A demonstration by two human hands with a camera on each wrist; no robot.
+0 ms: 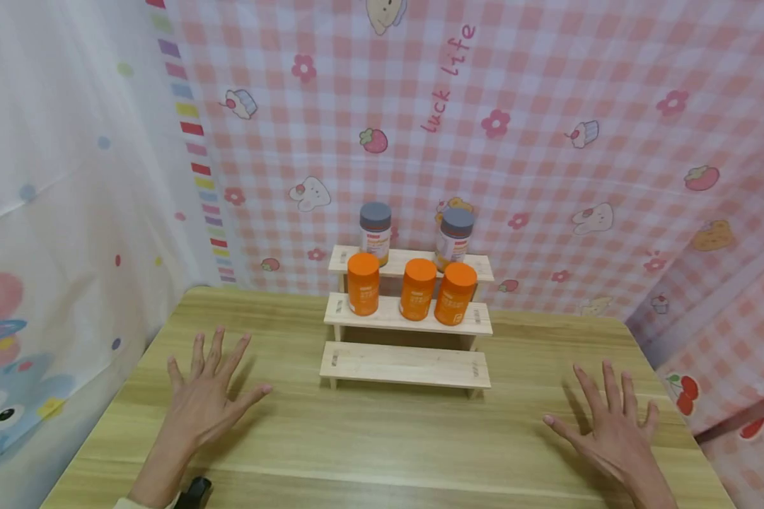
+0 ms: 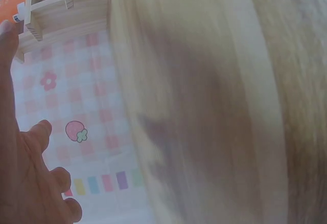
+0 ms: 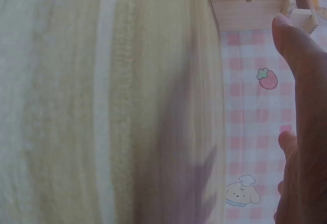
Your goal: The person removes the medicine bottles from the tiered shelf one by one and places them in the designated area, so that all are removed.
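Observation:
On the left side of the table, my left hand (image 1: pixel 200 410) is held with its fingers spread, palm down and holding nothing. My right hand (image 1: pixel 614 438) is spread the same way on the right side, also without anything in it. Between them stands a three-step wooden rack (image 1: pixel 407 364). Its middle step carries three orange bottles: one at the left (image 1: pixel 363 284) and two close together at the right, an inner bottle (image 1: pixel 418 290) and an outer bottle (image 1: pixel 455 294). Two grey-capped bottles, a left one (image 1: pixel 375 233) and a right one (image 1: pixel 455 239), stand on the top step.
The wood-grain table (image 1: pixel 369 452) reaches back to a pink checked curtain (image 1: pixel 267 141). A white curtain (image 1: pixel 70 177) hangs on the left, and more checked cloth (image 1: pixel 745 353) hangs on the right. A black strap (image 1: pixel 194 493) shows at my left wrist.

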